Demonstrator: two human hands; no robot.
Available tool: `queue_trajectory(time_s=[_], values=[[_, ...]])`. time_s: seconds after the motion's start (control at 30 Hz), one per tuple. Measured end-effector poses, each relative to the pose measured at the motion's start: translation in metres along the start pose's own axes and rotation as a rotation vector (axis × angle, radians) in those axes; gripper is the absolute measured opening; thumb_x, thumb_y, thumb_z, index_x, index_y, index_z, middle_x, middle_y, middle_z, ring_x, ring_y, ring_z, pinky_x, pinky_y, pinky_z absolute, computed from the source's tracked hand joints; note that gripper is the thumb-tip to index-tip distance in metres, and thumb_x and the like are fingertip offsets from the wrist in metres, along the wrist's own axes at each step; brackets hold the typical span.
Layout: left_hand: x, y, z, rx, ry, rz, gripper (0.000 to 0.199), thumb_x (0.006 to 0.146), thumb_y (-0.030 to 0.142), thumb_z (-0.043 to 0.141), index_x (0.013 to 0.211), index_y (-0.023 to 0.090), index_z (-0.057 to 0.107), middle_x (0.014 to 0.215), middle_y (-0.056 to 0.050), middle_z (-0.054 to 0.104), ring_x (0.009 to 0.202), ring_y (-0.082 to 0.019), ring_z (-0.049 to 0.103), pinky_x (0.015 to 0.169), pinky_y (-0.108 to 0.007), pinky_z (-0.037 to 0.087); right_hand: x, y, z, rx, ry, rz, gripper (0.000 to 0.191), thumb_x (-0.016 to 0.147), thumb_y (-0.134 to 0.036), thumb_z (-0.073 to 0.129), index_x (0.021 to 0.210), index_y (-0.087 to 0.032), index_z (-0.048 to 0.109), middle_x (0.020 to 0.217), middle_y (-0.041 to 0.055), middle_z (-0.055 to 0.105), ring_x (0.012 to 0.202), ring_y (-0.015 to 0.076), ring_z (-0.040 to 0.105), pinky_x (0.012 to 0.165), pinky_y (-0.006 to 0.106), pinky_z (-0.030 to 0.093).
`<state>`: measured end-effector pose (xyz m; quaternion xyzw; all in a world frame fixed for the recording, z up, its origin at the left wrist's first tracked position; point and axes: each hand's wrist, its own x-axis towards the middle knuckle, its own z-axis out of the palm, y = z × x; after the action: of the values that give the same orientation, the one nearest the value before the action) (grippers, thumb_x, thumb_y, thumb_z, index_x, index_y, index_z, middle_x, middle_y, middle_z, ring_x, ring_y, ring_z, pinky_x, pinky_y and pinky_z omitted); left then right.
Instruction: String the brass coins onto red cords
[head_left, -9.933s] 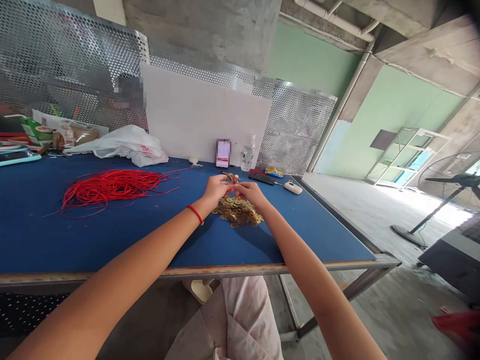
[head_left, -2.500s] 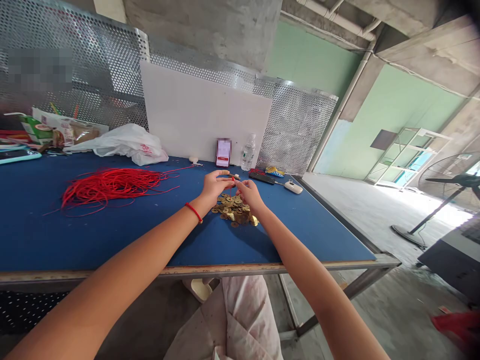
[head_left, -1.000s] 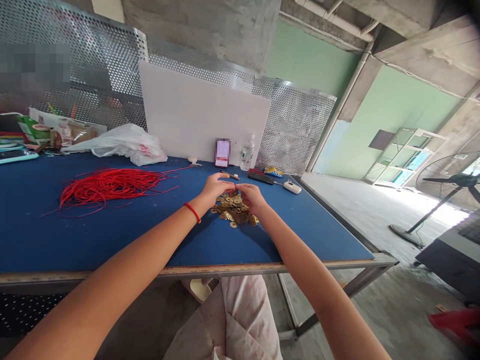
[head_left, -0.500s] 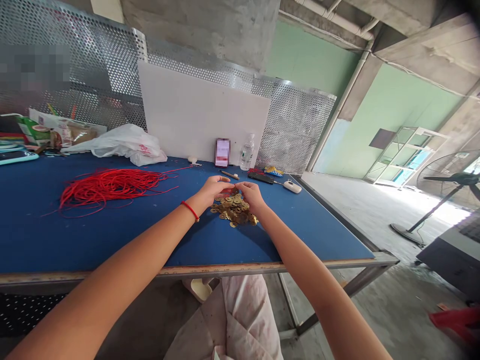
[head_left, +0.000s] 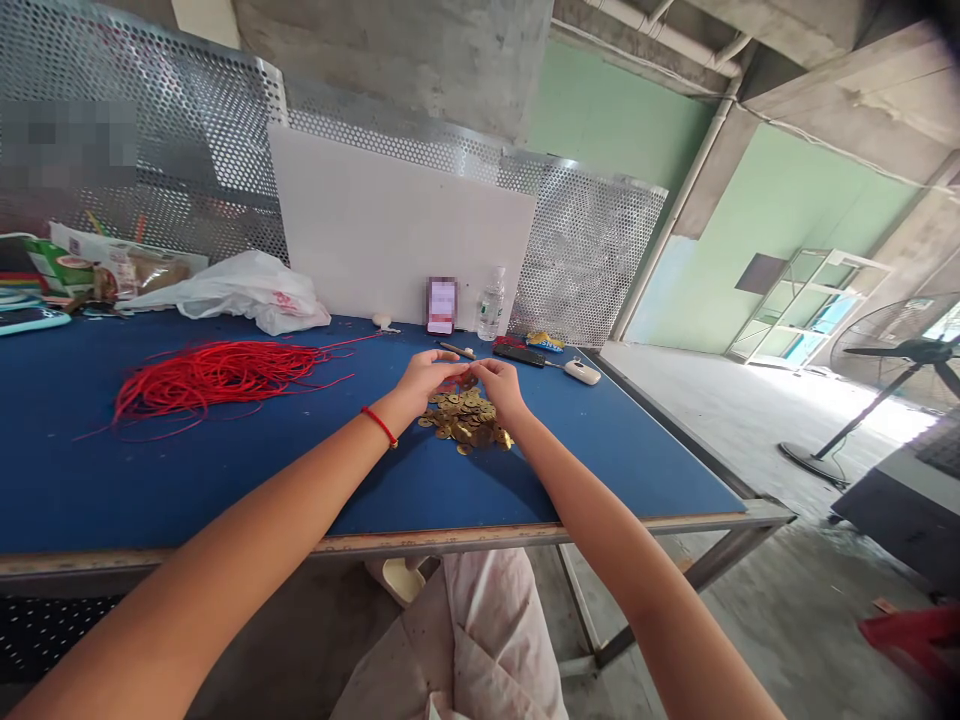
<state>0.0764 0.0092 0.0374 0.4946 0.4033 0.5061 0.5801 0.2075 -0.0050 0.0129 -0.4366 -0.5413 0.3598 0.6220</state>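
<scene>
A pile of brass-coloured coins with holes (head_left: 466,420) lies on the blue tabletop (head_left: 285,480). Just beyond the pile, my left hand (head_left: 427,378) and my right hand (head_left: 501,384) meet at the fingertips. Between them is a coin (head_left: 469,381), with a bit of red cord by the left fingers. The right fingers are pinched at the coin; the left ones are closed too, but exactly what they grip is too small to tell. A bundle of red cord (head_left: 217,378) lies to the left.
Behind the hands are a propped phone (head_left: 441,305), a plastic bottle (head_left: 491,308), a black device (head_left: 519,354) and a white gadget (head_left: 582,371). A white plastic bag (head_left: 251,290) sits at the back left. A floor fan (head_left: 862,400) stands at the right.
The view has shifted slightly. A coin between my fingertips shows more plainly now, and both hands stay together over the far side of the pile.
</scene>
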Motion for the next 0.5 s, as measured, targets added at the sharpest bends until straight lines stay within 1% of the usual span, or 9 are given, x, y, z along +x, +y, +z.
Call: queue_trajectory(time_s=[0.1, 0.2, 0.4, 0.5], values=[[0.0021, -0.002, -0.0007, -0.011, -0.013, 0.027, 0.036, 0.049, 0.029, 0.087, 0.074, 0.016, 0.065, 0.071, -0.003, 0.068, 0.067, -0.015, 0.062, 0.062, -0.026, 0.046, -0.0048, -0.0073, 0.0019, 0.001, 0.037, 0.068, 0.014, 0.071, -0.023, 0.059, 0.061, -0.015, 0.064, 0.057, 0.0001, 0.062, 0.056, 0.0101, 0.054, 0.057, 0.022, 0.042], [0.004, -0.0039, -0.0013, -0.005, -0.032, 0.019, 0.037, 0.049, 0.038, 0.086, 0.071, 0.015, 0.067, 0.072, -0.005, 0.069, 0.068, -0.015, 0.061, 0.062, -0.026, 0.046, -0.0071, -0.0115, 0.0028, 0.011, 0.053, 0.104, 0.014, 0.072, -0.023, 0.059, 0.062, -0.015, 0.064, 0.057, -0.0004, 0.062, 0.055, 0.0094, 0.052, 0.055, 0.022, 0.039], [0.0033, -0.0053, -0.0003, 0.026, -0.031, 0.025, 0.035, 0.05, 0.041, 0.084, 0.07, 0.017, 0.069, 0.071, -0.004, 0.068, 0.068, -0.016, 0.06, 0.06, -0.026, 0.045, -0.0044, -0.0086, 0.0026, 0.002, 0.03, 0.051, 0.015, 0.071, -0.026, 0.061, 0.061, -0.015, 0.062, 0.06, 0.0, 0.062, 0.058, 0.0096, 0.053, 0.059, 0.022, 0.04], [0.002, -0.0052, 0.0007, 0.072, -0.034, 0.046, 0.032, 0.052, 0.042, 0.083, 0.066, 0.017, 0.068, 0.069, -0.004, 0.067, 0.069, -0.017, 0.06, 0.06, -0.026, 0.044, -0.0042, -0.0079, 0.0025, -0.018, 0.038, 0.055, 0.014, 0.071, -0.027, 0.06, 0.063, -0.015, 0.064, 0.061, 0.0005, 0.063, 0.061, 0.0104, 0.054, 0.059, 0.022, 0.04]])
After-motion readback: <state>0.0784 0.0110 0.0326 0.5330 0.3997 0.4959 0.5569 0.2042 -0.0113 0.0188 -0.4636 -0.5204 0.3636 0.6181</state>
